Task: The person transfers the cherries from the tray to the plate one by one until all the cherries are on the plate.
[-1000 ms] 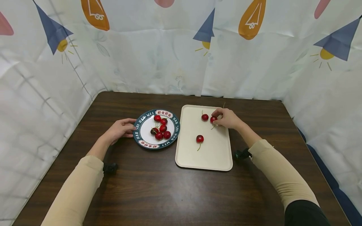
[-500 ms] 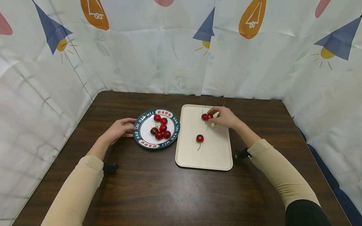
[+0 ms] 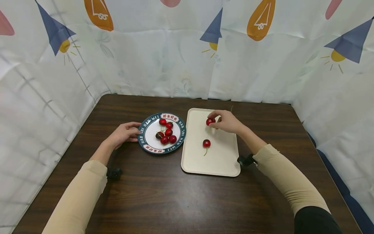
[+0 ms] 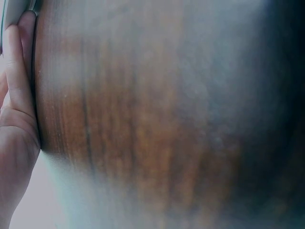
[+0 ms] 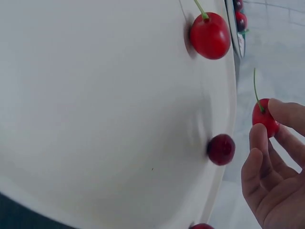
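A cherry (image 3: 209,121) in the right hand (image 3: 226,122), the left hand (image 3: 125,134) at a plate (image 3: 150,130)

Just right of the middle of the frame, the right hand has the red cherry pinched between its thumb and fingertips, over the upper part of a cream tray (image 3: 222,162). The right wrist view shows the stem on that fruit. The left hand, left of the middle, lies relaxed, its fingers fairly straight and touching the plate's left rim.

Six cherries (image 3: 168,132) lie on the plate, inside its blue lettered border. The tray is just beside it on the right, with a lone cherry (image 3: 206,143) near its centre; the right wrist view adds a darker cherry (image 5: 221,149) and, cut off at the bottom, part of another cherry (image 5: 200,226).

Plate and tray sit on the far half of a dark brown counter (image 3: 163,195). A white curtain (image 3: 163,65) printed with lamps fills the top of the frame. Pale sleeves (image 3: 79,198) reach in from both lower corners.
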Motion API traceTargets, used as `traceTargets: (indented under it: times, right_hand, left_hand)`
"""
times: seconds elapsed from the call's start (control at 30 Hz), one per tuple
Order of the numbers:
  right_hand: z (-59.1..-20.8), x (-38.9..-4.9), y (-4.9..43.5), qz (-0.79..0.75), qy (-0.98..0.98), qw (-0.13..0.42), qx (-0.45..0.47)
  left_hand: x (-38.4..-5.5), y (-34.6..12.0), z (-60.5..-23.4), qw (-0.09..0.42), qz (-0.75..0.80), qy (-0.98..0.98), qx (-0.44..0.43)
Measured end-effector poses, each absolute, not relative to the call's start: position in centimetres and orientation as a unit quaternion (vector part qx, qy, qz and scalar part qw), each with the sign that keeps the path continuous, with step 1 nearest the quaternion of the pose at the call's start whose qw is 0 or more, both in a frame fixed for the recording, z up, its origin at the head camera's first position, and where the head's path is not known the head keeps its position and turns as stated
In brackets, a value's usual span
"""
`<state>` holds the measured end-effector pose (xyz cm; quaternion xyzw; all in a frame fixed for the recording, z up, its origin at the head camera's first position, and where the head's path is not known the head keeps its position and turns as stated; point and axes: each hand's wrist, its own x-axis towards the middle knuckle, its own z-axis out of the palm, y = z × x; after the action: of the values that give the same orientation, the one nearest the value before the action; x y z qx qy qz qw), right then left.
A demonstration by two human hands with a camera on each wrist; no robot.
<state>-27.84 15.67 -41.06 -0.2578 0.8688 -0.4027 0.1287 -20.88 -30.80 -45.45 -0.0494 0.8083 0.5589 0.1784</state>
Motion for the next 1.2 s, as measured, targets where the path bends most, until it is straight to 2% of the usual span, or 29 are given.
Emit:
traceTargets:
  times: [0.8, 1.2]
  right_hand:
    - [-40.9, -27.0, 12.8, -0.38, 0.87, 0.144, -0.281]
    - [-41.3, -26.7, 11.8, -0.379, 0.867, 0.151, -0.286]
  left_hand:
    - [-21.2, -31.1, -45.8, 0.182, 0.563, 0.804, -0.057]
    - [-21.0, -30.9, -45.8, 0.168, 0.549, 0.817, -0.053]
